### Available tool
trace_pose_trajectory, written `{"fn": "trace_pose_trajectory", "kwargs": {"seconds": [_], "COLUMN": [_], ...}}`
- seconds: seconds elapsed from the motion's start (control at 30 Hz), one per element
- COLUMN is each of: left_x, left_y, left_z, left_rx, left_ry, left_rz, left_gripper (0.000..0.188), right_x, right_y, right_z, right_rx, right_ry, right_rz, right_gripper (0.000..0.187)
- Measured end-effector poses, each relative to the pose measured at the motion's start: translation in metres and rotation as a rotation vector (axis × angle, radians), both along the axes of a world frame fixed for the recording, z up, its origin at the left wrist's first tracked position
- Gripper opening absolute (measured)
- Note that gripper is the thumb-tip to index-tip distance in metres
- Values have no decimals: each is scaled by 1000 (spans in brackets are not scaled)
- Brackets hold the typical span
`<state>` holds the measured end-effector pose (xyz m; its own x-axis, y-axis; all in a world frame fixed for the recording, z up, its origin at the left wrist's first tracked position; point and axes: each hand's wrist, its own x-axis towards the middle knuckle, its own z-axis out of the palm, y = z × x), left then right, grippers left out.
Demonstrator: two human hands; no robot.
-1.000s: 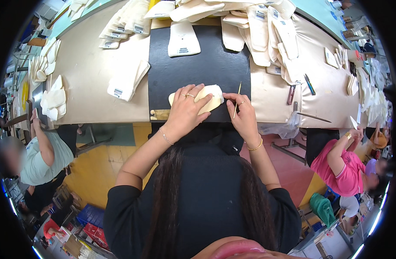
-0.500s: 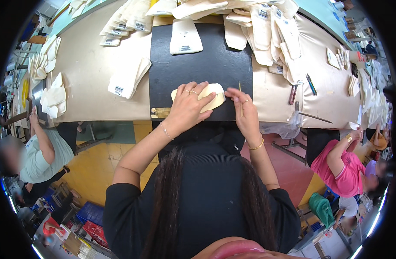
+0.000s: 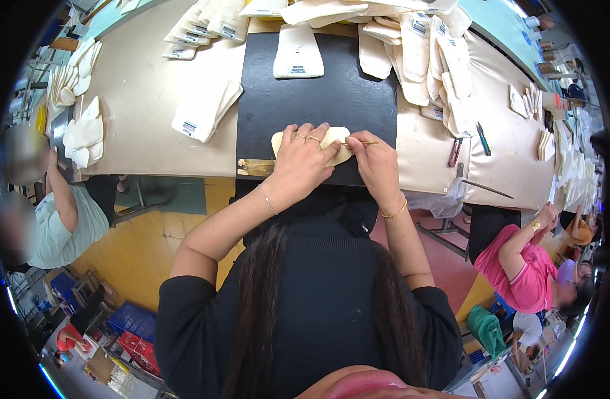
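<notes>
My left hand lies over a small cream padded piece near the front of a black mat. Its fingers bend over the far side and hold the piece against the mat, covering most of it. Between the thumb and fingers of my right hand is a thin brownish stick-like tool, its left end at the piece's right edge. Ahead on the mat rests a longer cream padded piece with a printed label.
Stacked cream pieces crowd the far right, with more at left. A dark red-handled tool, a teal pen-like tool and a thin metal rod lie to the right. People sit at both sides.
My right hand has closed in on the padded piece, and its tool has tipped from upright to nearly level, now reaching the piece's edge. The left hand keeps its hold.
</notes>
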<state>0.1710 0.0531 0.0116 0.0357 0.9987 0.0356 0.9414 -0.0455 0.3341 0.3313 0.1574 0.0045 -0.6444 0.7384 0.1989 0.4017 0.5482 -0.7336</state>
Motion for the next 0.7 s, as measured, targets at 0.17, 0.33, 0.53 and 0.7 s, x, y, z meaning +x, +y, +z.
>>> {"fn": "trace_pose_trajectory", "kwargs": {"seconds": [0.17,0.33,0.53,0.7], "left_x": [3,5,6,0], "left_y": [3,6,3,-1], "left_z": [0,-2,-11,-17], "left_rx": [-16,-33,96,80], "left_ry": [18,42,9,-125], "left_rz": [10,24,42,1], "left_gripper": [49,51,53,50], "right_x": [-2,-4,-2,4], "right_y": [4,-3,0,3], "right_z": [4,8,1,-8], "right_rx": [57,69,17,-330], "right_ry": [-89,-119,-118,158], "right_rz": [47,23,7,-154], "right_gripper": [14,17,22,32]}}
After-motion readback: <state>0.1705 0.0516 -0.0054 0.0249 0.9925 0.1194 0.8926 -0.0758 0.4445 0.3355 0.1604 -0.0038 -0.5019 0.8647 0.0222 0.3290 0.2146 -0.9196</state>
